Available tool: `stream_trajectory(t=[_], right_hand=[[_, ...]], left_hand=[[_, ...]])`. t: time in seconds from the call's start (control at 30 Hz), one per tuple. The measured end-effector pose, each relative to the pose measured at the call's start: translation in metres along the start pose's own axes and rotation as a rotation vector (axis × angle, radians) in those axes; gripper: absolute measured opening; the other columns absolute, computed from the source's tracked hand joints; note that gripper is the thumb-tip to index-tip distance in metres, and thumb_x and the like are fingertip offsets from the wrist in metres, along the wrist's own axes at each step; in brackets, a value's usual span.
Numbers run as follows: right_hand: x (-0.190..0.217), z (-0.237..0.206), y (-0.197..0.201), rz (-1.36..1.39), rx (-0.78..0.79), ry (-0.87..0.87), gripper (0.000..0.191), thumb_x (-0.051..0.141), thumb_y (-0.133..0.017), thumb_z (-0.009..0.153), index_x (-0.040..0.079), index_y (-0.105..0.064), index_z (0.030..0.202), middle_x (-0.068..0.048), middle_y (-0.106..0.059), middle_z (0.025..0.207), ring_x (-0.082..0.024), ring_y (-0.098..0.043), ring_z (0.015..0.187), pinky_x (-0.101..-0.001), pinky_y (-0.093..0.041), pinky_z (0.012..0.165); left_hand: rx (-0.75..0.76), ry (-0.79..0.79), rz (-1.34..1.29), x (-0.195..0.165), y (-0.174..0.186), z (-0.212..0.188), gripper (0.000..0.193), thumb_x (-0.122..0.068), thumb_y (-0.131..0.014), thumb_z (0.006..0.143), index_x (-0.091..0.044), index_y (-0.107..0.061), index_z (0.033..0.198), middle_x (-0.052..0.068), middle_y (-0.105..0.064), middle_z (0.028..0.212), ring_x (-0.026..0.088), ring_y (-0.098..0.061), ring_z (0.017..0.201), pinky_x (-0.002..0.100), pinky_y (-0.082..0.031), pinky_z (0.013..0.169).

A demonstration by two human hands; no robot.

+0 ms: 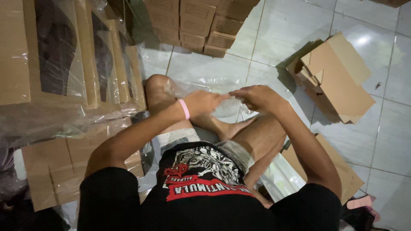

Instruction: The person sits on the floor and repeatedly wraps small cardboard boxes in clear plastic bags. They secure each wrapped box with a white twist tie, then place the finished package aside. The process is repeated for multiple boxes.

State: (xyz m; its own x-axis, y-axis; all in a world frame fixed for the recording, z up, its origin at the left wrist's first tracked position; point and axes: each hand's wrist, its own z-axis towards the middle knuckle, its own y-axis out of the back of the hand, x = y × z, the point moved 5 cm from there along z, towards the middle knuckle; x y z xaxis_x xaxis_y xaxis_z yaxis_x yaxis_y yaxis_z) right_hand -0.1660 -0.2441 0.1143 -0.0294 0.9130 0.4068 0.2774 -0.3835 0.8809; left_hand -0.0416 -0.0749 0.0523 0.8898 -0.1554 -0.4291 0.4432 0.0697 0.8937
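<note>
A clear plastic sheet (222, 112) is being pinched above the raised knee (157, 87) by the left hand (203, 102) and the right hand (256, 96), fingertips meeting, both forearms being extended forward. Folded cardboard boxes (338, 77) are lying right of the knee.

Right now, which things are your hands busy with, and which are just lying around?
In hand:
- left hand and right hand, meeting over a clear plastic sheet; the grip itself is blurred

Lying about:
- folded cardboard boxes on the tiles
- wrapped window boxes
- stacked cartons
- flat cardboard
</note>
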Motion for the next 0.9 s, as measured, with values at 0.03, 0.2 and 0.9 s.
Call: stream_trajectory(t=[0.03, 0.2, 0.9], right_hand=[[-0.001, 0.001, 0.006, -0.007, 0.038, -0.052, 0.047, 0.017, -0.063, 0.085, 0.022, -0.067, 0.132, -0.011, -0.075, 0.113, -0.035, -0.07, 0.092, -0.0473, -0.056, 0.076], [-0.035, -0.012, -0.001, 0.106, 0.27, -0.308, 0.036, 0.048, -0.064, 0.101, 0.024, -0.072, 0.126, -0.014, -0.08, 0.096, -0.03, -0.074, 0.093, -0.0388, -0.057, 0.085], [-0.094, 0.253, -0.03, 1.294, -0.913, -0.464, 0.082, 0.02, -0.074, 0.081, 0.001, -0.039, 0.153, -0.014, -0.057, 0.143, -0.026, -0.058, 0.126, -0.0406, -0.051, 0.102]], left_hand=[[0.054, 0.108, 0.03, 0.017, -0.011, 0.001, 0.059, -0.012, -0.059, 0.094, -0.008, -0.057, 0.153, 0.019, -0.072, 0.112, 0.038, -0.071, 0.092, 0.048, -0.056, 0.079], [0.677, 0.534, 0.177, 0.107, -0.023, -0.058, 0.046, -0.024, -0.064, 0.092, -0.009, -0.063, 0.136, 0.015, -0.074, 0.109, 0.032, -0.071, 0.094, 0.043, -0.056, 0.082], [-0.478, 0.29, 0.631, 0.076, 0.179, 0.234, 0.07, -0.003, -0.063, 0.098, 0.008, -0.036, 0.162, 0.025, -0.041, 0.158, 0.043, -0.032, 0.153, 0.057, -0.02, 0.132]])
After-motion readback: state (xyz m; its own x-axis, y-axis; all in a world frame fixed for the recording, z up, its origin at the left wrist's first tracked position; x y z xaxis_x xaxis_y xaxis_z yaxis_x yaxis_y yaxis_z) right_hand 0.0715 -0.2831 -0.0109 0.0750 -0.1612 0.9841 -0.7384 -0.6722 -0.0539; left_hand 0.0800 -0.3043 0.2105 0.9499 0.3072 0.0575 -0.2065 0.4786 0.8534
